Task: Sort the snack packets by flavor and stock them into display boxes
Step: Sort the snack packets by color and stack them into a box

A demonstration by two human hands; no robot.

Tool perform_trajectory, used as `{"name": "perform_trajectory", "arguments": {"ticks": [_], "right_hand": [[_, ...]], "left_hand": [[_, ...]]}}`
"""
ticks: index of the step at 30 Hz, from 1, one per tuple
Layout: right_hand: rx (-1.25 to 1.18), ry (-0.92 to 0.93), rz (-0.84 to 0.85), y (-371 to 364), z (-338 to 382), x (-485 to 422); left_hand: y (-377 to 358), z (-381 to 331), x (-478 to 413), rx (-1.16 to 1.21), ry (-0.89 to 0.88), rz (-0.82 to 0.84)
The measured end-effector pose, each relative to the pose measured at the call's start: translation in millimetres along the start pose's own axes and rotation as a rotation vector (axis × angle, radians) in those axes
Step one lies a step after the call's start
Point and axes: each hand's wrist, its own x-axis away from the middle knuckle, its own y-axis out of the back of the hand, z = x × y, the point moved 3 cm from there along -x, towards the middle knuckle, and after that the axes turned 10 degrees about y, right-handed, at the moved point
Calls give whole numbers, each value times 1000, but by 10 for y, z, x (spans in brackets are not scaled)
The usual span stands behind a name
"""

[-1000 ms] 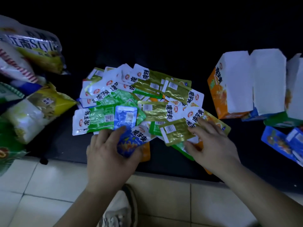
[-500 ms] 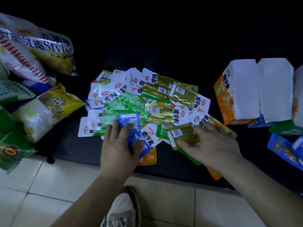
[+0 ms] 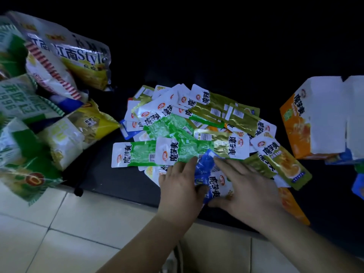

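Hands at work over a heap of snacks. We look down on a pile of flat foil snack packets [image 3: 197, 125] in green, gold, orange and blue, all with white ends, fanned across a black surface [image 3: 118, 180]. Our left hand [image 3: 180, 187] pinches a blue foil snack packet [image 3: 206, 170] at the near edge of the pile, thumb on its face. Our right hand [image 3: 251, 191] lies just beside the left. It is released, with fingers straight and spread, resting on that same packet and on the gold ones beneath. To the right, well apart from both hands, stands an orange cardboard display box [image 3: 295, 125] with white flaps. On the left, large crinkled snack bags [image 3: 59, 75] lean together. Pale floor tiles [image 3: 59, 223] run along the near side.
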Motion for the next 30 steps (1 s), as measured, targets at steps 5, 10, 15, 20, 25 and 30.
{"name": "perform_trajectory", "arguments": {"ticks": [5, 10, 15, 20, 25, 30], "right_hand": [[-284, -113, -86, 98, -123, 35], [-753, -138, -259, 231, 130, 15], [-1224, -275, -202, 155, 449, -232], [-1178, -399, -265, 105, 230, -274], [-968, -393, -260, 199, 147, -373], [-753, -290, -256, 215, 129, -487]], "left_hand": [[307, -14, -72, 119, 57, -39], [636, 93, 59, 904, 376, -11], [526, -275, 153, 1155, 387, 254], [742, 144, -173, 612, 167, 66], [727, 938, -959, -49, 244, -66], [381, 953, -970, -62, 189, -61]]}}
